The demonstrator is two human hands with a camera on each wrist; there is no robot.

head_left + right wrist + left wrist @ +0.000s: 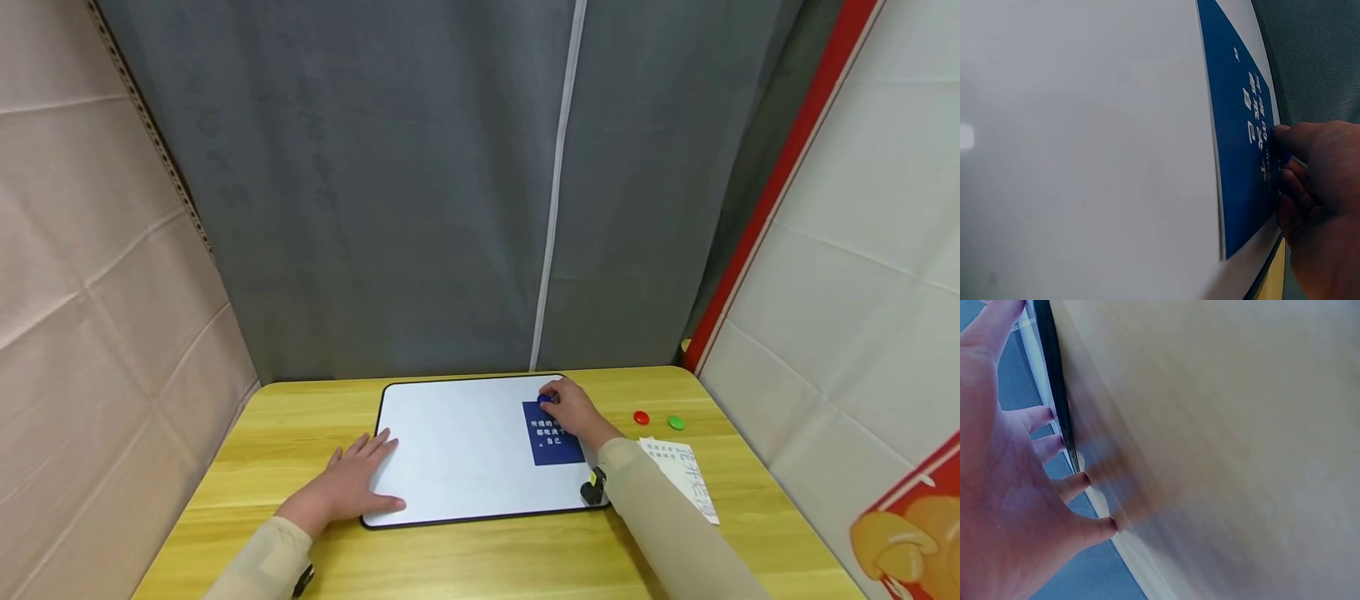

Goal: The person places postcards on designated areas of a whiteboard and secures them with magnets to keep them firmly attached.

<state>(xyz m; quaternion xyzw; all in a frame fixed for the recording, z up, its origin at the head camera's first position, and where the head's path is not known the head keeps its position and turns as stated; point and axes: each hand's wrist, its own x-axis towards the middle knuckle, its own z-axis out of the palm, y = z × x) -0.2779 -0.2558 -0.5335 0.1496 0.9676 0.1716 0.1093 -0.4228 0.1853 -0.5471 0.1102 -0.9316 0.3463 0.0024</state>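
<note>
A black-edged whiteboard (450, 467) lies flat on the wooden table. Near its right side is a dark blue card (555, 455) with white writing. At the card's top edge my right hand (576, 412) pinches a round blue magnet (543, 400) between thumb and fingers. In the right wrist view the fingers (1300, 140) mostly hide this blue magnet (1286, 159). My left hand (345, 486) rests at the board's left edge, its fingers spread and straight. The left wrist view shows its palm (1004, 494), with fingertips around the black rim (1055, 369).
To the right of the board, a red magnet (641, 417) and a green magnet (676, 422) lie on the table (420, 571). Below them a white card (682, 475) with writing is partly behind the right sleeve (660, 517). A grey curtain (405, 208) hangs beyond the table's far edge.
</note>
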